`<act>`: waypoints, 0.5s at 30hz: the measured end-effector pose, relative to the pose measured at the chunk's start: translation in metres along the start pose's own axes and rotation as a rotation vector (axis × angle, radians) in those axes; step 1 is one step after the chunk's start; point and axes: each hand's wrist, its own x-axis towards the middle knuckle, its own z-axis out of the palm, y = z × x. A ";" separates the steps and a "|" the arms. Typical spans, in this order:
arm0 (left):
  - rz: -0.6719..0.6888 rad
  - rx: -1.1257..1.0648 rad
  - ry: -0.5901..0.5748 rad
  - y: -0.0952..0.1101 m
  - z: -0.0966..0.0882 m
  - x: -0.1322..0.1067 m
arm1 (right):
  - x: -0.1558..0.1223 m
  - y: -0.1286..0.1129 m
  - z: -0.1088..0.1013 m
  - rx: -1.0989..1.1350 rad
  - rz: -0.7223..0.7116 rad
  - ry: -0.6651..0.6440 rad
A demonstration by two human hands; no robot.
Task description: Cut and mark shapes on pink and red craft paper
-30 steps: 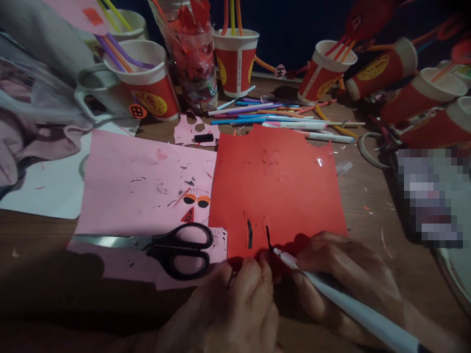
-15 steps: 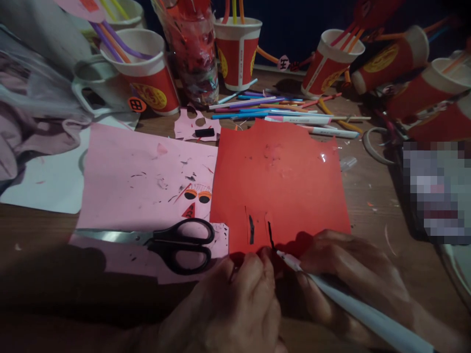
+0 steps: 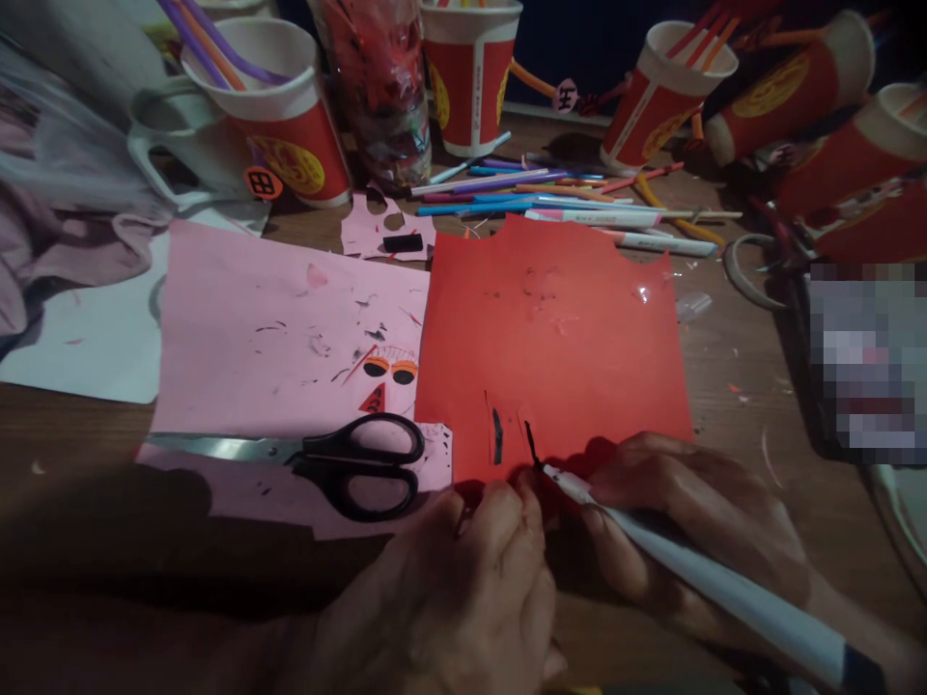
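Note:
My right hand (image 3: 695, 492) is closed around a white marker pen (image 3: 731, 584). Its tip touches the red paper (image 3: 579, 357) at the lower end of a thick black line (image 3: 532, 442). Left of that line is a second short black stroke (image 3: 497, 436), with thin lines beside both. My left hand (image 3: 470, 589), fingers curled and pressed together, rests on the paper's near edge; the fingertips are partly hidden. Black-handled scissors (image 3: 362, 463) lie on the pink paper (image 3: 238, 338), near small cut-out eyes (image 3: 389, 369) and a red triangle (image 3: 375, 398).
Red and white paper cups (image 3: 474, 82) with straws line the back. In front of them lie loose straws and markers (image 3: 550, 198), beside a pink scrap (image 3: 354, 227) and a black pen cap (image 3: 403, 242). A mug (image 3: 178, 145) stands back left; a blurred-out device (image 3: 869, 357) sits at right.
The view has tilted slightly, so everything sits a little higher in it. The pen tip stays at the lower end of the black line. Both hands keep their hold.

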 end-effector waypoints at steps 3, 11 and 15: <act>-0.025 -0.037 -0.019 0.001 0.001 -0.001 | -0.001 -0.001 0.001 -0.039 0.015 0.014; -0.033 -0.044 0.005 0.000 0.004 -0.004 | -0.001 0.000 -0.002 -0.007 -0.020 -0.006; -0.027 -0.058 0.005 0.000 0.004 -0.003 | 0.000 0.000 -0.003 0.009 -0.028 -0.014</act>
